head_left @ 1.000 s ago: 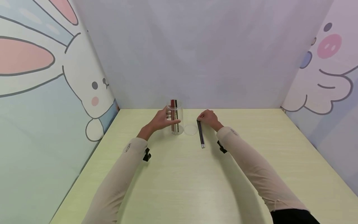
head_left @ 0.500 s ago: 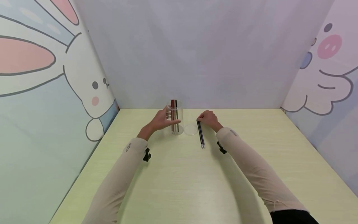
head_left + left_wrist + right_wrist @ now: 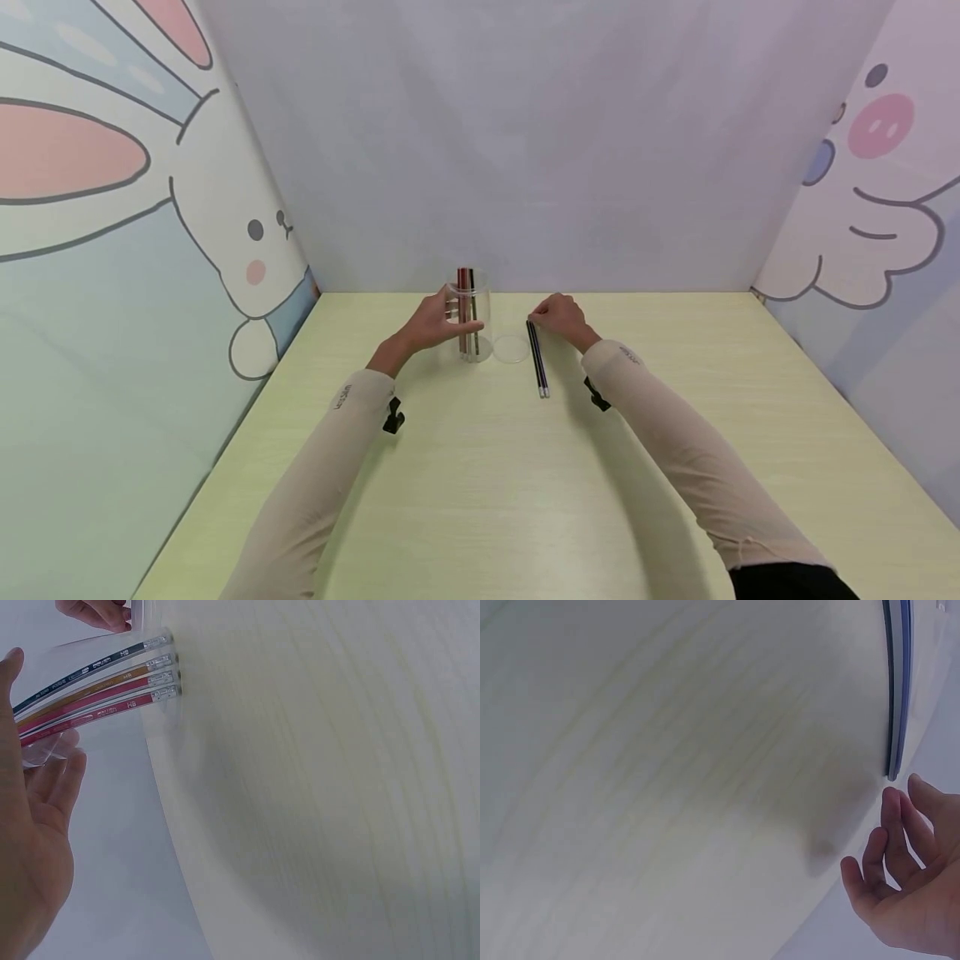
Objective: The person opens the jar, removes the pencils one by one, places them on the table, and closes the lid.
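Red and dark pencils (image 3: 462,292) are seen in the head view standing in a clear cup (image 3: 483,308), gripped by the left hand (image 3: 429,322); a disc (image 3: 512,349) is laid beside it on the table (image 3: 480,467), and the right hand (image 3: 561,317) is placed at the far ends of two loose pencils (image 3: 537,358). From the left wrist, four pencils are shown inside, thumb and fingers (image 3: 69,784) set around the cup. From the right wrist, fingers are seen loosely bent, just beside the loose pencils' ends.

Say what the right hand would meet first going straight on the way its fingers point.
The right hand would probably meet the two dark pencils first, at their ends by its fingertips; whether it touches them is unclear.
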Action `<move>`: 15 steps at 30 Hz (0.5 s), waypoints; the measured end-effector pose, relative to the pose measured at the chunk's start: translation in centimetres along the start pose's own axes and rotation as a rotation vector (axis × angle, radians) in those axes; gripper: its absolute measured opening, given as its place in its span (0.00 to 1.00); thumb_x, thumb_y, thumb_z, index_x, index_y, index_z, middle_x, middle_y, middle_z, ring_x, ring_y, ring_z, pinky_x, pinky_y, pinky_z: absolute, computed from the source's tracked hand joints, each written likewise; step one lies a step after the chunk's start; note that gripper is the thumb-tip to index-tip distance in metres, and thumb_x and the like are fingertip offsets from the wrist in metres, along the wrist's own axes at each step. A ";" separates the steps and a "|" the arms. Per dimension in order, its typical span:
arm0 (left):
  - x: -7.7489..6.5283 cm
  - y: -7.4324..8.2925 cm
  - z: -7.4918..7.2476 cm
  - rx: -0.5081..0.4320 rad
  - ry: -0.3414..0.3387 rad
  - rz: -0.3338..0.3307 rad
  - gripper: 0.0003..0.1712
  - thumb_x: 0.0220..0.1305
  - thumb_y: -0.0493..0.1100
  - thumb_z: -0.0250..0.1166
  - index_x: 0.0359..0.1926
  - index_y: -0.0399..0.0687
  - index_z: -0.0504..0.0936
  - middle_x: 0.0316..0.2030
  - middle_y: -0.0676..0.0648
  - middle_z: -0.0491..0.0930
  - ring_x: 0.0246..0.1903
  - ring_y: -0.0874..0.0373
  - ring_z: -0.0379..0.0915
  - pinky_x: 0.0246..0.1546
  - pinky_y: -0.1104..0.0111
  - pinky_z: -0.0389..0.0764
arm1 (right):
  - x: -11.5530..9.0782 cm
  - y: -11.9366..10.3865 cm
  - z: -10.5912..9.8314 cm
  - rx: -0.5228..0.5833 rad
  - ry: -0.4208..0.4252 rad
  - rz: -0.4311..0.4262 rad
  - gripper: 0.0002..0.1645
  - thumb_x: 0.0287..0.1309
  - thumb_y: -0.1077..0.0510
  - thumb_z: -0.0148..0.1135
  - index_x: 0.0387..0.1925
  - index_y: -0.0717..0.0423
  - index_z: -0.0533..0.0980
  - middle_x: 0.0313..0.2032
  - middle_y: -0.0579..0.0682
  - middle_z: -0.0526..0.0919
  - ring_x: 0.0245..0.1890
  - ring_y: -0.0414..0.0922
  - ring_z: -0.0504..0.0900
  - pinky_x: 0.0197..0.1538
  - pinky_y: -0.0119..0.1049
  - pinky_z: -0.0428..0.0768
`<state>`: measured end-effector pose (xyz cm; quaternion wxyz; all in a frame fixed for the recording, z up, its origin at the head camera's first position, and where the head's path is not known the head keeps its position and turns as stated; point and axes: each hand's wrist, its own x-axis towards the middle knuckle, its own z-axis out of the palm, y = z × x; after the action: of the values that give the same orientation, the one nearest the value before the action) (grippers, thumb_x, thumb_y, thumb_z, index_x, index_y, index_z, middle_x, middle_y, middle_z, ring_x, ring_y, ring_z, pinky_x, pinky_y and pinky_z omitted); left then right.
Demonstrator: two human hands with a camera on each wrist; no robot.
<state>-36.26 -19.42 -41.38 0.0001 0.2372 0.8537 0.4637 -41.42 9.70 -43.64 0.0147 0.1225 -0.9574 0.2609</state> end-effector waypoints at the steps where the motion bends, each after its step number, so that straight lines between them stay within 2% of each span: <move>1: 0.0 0.0 0.0 0.001 0.001 -0.001 0.50 0.61 0.53 0.78 0.75 0.45 0.61 0.69 0.40 0.73 0.66 0.41 0.74 0.63 0.51 0.79 | 0.0 -0.1 -0.2 0.005 0.003 -0.008 0.14 0.70 0.53 0.66 0.46 0.59 0.89 0.44 0.56 0.91 0.38 0.50 0.87 0.31 0.36 0.79; 4: 0.0 -0.1 0.0 0.000 0.004 -0.005 0.50 0.61 0.53 0.78 0.75 0.44 0.61 0.68 0.40 0.74 0.66 0.41 0.74 0.63 0.51 0.79 | -0.1 -0.5 -1.0 0.019 0.009 -0.036 0.14 0.71 0.54 0.66 0.47 0.59 0.89 0.46 0.57 0.90 0.40 0.52 0.87 0.33 0.40 0.82; 10: 0.0 -0.1 0.0 0.014 0.008 -0.020 0.49 0.61 0.54 0.78 0.74 0.43 0.61 0.68 0.40 0.74 0.66 0.41 0.74 0.63 0.51 0.79 | -0.2 -2.1 -2.8 0.038 0.033 -0.135 0.14 0.71 0.56 0.65 0.48 0.62 0.88 0.48 0.59 0.89 0.47 0.56 0.87 0.45 0.50 0.86; 15: 0.1 -0.1 0.0 0.023 0.009 -0.036 0.51 0.60 0.56 0.78 0.74 0.44 0.61 0.69 0.40 0.73 0.66 0.41 0.74 0.64 0.51 0.79 | 0.0 -3.5 -3.9 0.045 0.047 -0.187 0.14 0.71 0.55 0.66 0.48 0.62 0.88 0.47 0.59 0.89 0.47 0.55 0.87 0.50 0.51 0.85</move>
<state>-36.34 -19.38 -41.44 0.0019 0.2195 0.8632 0.4546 -40.74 8.70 -38.56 0.0584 0.2055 -0.9351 0.2829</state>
